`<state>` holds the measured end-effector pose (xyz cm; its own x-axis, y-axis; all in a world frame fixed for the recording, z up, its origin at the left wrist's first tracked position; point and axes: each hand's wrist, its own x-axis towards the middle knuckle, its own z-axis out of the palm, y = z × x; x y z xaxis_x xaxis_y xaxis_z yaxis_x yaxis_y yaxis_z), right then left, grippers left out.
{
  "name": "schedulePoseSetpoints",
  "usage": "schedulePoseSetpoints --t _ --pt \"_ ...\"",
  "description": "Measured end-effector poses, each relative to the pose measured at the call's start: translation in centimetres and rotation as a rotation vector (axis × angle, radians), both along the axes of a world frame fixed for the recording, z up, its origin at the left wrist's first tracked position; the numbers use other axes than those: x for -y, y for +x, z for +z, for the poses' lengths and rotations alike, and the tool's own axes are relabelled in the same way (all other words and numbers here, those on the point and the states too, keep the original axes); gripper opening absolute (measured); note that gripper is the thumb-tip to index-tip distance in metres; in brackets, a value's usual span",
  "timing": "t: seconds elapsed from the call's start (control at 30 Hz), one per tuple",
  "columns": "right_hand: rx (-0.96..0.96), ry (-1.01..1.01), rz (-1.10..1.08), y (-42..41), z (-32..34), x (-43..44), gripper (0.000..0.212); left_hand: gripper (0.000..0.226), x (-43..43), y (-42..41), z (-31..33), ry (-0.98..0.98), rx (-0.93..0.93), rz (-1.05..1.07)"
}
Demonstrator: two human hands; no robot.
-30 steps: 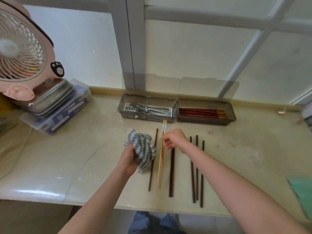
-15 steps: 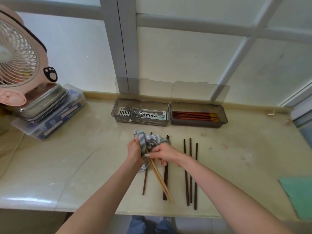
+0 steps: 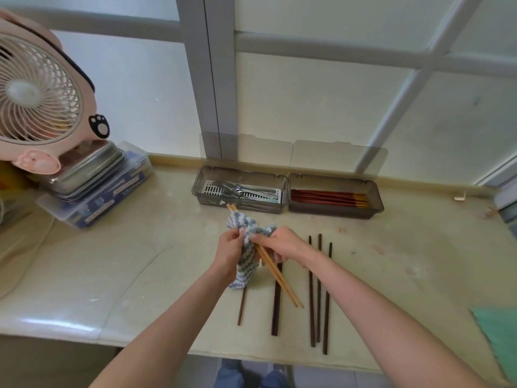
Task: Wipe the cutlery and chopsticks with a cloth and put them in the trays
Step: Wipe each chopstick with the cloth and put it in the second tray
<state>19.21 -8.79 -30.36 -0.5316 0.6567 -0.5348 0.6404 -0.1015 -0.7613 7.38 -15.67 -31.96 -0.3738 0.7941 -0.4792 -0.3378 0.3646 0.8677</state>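
A pair of pale chopsticks (image 3: 275, 273), light wood and lying side by side, slants from upper left to lower right above the surface (image 3: 140, 261). Their far ends stick out of a grey-and-white striped cloth (image 3: 244, 271) just in front of the cutlery tray (image 3: 196, 189); their near ends hang over the dark chopsticks (image 3: 319, 289). The cloth is bunched around their upper half.

The left hand (image 3: 228, 253) has its grip clamped on the cloth, fingers curled round it. The right hand (image 3: 282, 243) has its grip clamped on the pale chopsticks just below the cloth.

The dark chopsticks lie on the surface pointing away from the person: one under the cloth's hanging end, two close together beside it, three more to the right.

The cutlery tray holds forks (image 3: 232, 191). Touching its right side, the chopstick tray (image 3: 376, 191) holds red chopsticks (image 3: 327, 198) with yellow ends. A pink fan (image 3: 36, 93) stands far left, and a green cloth (image 3: 500, 331) lies at the right edge.
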Motion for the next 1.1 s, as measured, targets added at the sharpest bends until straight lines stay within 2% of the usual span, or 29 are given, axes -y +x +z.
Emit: schedulePoseSetpoints --t 0.07,0.17,0.2,0.3,0.4,0.5,0.73,0.97,1.03,1.1 --pt "-0.116 0.038 -0.199 -0.3 -0.1 -0.1 0.059 0.023 -0.7 -0.1 1.0 0.002 -0.054 0.027" --pt "-0.413 0.097 -0.603 -0.3 -0.3 -0.5 0.043 0.021 -1.6 -1.2 2.2 -0.014 -0.100 0.032" --pt "-0.434 0.121 -0.616 -0.4 -0.2 -1.0 0.035 0.021 -1.5 -1.6 2.5 -0.031 -0.129 -0.029" --pt "-0.418 0.033 -0.365 -1.0 1.0 -2.3 0.027 0.022 -0.7 -1.7 3.4 -0.083 -0.207 -0.310" --pt "-0.485 -0.197 -0.269 -1.3 1.6 -3.1 0.023 0.022 -0.3 -0.9 3.8 -0.067 -0.214 -0.382" --pt "-0.485 -0.203 -0.295 -0.6 1.6 -3.8 0.025 0.026 0.1 -0.5 3.7 -0.087 -0.266 -0.423" --pt "-0.521 -0.149 -0.514 2.7 2.4 -8.0 0.025 0.028 0.7 -1.1 3.3 -0.137 -0.358 -0.544" --pt "-0.527 -0.099 -0.679 6.9 1.6 -12.4 0.026 0.029 -0.4 -0.6 4.0 -0.138 -0.379 -0.472" --pt "-0.585 -0.107 -0.825 8.9 1.0 -14.2 0.021 0.030 -0.7 -0.5 3.8 -0.133 -0.344 -0.416" --pt "-0.687 -0.142 -1.073 11.3 0.5 -15.8 0.018 0.028 -0.5 -0.6 3.3 -0.115 -0.242 -0.313"
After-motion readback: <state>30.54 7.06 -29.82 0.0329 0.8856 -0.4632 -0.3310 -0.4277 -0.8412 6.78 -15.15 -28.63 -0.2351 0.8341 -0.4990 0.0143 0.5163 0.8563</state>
